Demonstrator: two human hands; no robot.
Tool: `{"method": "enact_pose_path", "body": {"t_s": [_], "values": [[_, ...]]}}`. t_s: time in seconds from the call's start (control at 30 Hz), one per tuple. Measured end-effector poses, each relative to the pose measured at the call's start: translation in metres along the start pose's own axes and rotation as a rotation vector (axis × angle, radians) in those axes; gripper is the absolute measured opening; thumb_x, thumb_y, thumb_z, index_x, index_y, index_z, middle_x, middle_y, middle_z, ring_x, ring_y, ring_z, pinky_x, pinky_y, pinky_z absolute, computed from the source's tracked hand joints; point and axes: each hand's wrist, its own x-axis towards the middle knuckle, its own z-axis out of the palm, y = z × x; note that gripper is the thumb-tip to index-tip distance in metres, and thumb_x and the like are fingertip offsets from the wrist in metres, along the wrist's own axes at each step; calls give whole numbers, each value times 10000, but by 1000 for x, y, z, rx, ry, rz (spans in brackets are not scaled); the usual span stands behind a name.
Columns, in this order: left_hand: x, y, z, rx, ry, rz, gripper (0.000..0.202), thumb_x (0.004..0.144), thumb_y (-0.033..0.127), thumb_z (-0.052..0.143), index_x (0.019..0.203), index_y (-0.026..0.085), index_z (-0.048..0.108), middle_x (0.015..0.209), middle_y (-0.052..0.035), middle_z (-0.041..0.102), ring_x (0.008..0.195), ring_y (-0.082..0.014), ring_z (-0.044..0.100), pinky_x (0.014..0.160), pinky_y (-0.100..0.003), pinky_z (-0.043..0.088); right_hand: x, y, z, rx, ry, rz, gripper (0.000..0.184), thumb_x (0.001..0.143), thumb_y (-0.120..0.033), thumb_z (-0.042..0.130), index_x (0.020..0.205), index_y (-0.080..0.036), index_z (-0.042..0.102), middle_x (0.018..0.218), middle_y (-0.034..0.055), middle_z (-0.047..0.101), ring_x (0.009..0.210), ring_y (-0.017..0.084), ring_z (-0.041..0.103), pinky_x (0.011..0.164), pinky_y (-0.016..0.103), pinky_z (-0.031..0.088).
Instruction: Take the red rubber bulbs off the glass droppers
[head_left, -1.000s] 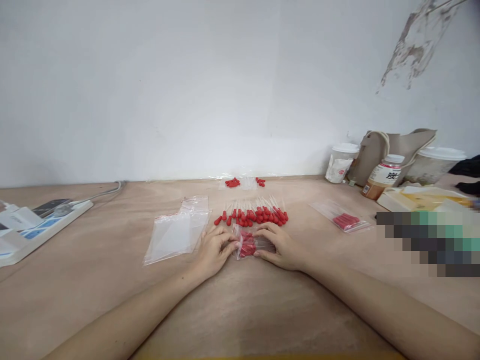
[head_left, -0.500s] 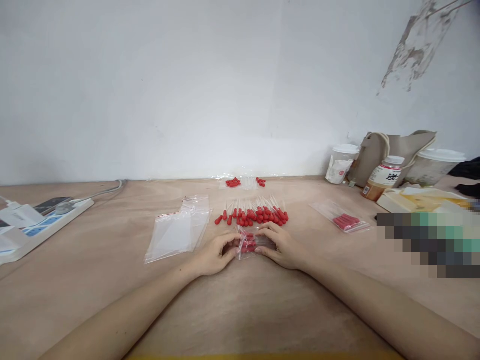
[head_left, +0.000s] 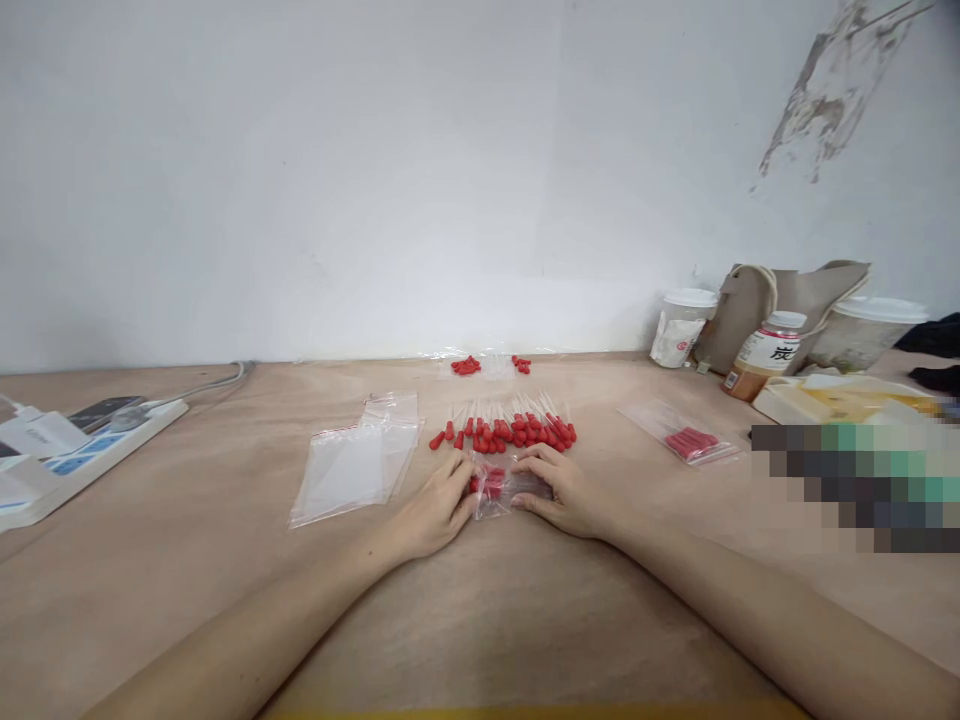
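Note:
Between my hands, low over the table, is a small clear plastic bag (head_left: 491, 508) with several red-bulbed droppers (head_left: 491, 484) in it. My left hand (head_left: 435, 508) grips the bag's left edge with curled fingers and thumb. On the opposite side my right hand (head_left: 568, 492) has its fingers and thumb closed around the bag and the droppers' clear stems. Just beyond lies a row of loose droppers (head_left: 517, 434), red bulbs towards me and pale tips towards the wall. Flat clear zip bags (head_left: 345, 470) lie to the left.
A filled zip bag of red-bulbed droppers (head_left: 691, 443) lies at right. More red bulbs (head_left: 466, 366) rest in clear plastic near the wall. A power strip (head_left: 97, 455) is at far left. Cups, a drink bottle (head_left: 765, 355) and a paper bag (head_left: 739, 315) stand at back right.
The red bulbs in the bag have shifted slightly left towards my left hand. My left fingers have closed in more over the bag's edge. The right hand has hardly moved.

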Motion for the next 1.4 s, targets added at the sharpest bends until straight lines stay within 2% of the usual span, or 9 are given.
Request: {"method": "enact_pose_path", "body": {"t_s": [0.23, 0.37, 0.5, 0.67, 0.83, 0.97, 1.1, 1.27, 1.4], "values": [[-11, -22, -28, -34, -92, -26, 95, 826, 263, 423, 884, 196, 456, 921, -43, 503, 793, -163, 493, 681, -284, 431, -2, 2, -2, -6, -13, 22, 289, 779, -361, 556, 1021, -205, 534, 1044, 81, 482, 967, 181, 497, 845, 349, 434], [-12, -24, -27, -62, -62, -39, 220, 781, 320, 490, 954, 194, 443, 921, -36, 517, 768, -158, 494, 646, -267, 418, -1, 2, -1, -6, -11, 25, 292, 777, -360, 558, 1020, -199, 536, 1040, 81, 482, 965, 176, 495, 846, 341, 431], [-7, -19, -24, 6, -71, 21, 105, 793, 277, 452, 837, 181, 450, 831, -26, 520, 765, -157, 485, 678, -263, 390, -1, 2, -1, -6, -5, 27, 291, 771, -348, 568, 1018, -196, 538, 1029, 80, 485, 960, 176, 497, 847, 340, 431], [-7, -16, -53, 61, -311, -98, 85, 670, 205, 514, 677, 184, 432, 596, 36, 450, 537, -104, 417, 485, -212, 297, -1, 2, -2, -1, -15, 31, 287, 771, -346, 569, 1017, -203, 540, 1040, 79, 484, 968, 178, 499, 853, 346, 432], [-12, -39, -95, -362, -517, -414, 173, 636, 254, 593, 678, 188, 440, 575, 51, 507, 512, -101, 511, 485, -202, 402, -2, 2, -2, -1, -17, 33, 289, 771, -356, 566, 1015, -203, 539, 1049, 82, 483, 976, 182, 496, 855, 351, 430], [-12, -66, -108, -534, -245, -609, 283, 592, 362, 688, 726, 187, 511, 648, 23, 592, 604, -142, 608, 567, -246, 503, -1, 3, -1, 2, -14, 30, 294, 769, -364, 567, 1014, -204, 539, 1051, 82, 481, 980, 185, 495, 859, 354, 428], [-5, -80, -95, -610, 88, -666, 338, 585, 422, 695, 706, 179, 493, 703, 9, 624, 664, -134, 622, 659, -270, 528, -1, 3, 0, 6, -9, 34, 301, 767, -365, 570, 1020, -206, 542, 1044, 79, 479, 971, 179, 499, 858, 348, 429], [6, -78, -70, -642, -30, -667, 331, 577, 358, 705, 704, 174, 461, 647, 24, 601, 618, -132, 618, 628, -267, 516, -1, 3, 0, 0, -5, 33, 303, 765, -358, 573, 1024, -203, 547, 1036, 78, 481, 971, 176, 498, 864, 344, 423], [14, -74, -55, -490, 88, -701, 248, 642, 315, 620, 713, 180, 424, 650, 22, 594, 627, -139, 623, 595, -247, 495, -1, 2, -1, -3, -6, 32, 305, 761, -344, 580, 1030, -204, 542, 1041, 78, 481, 971, 178, 499, 858, 345, 425]]}}
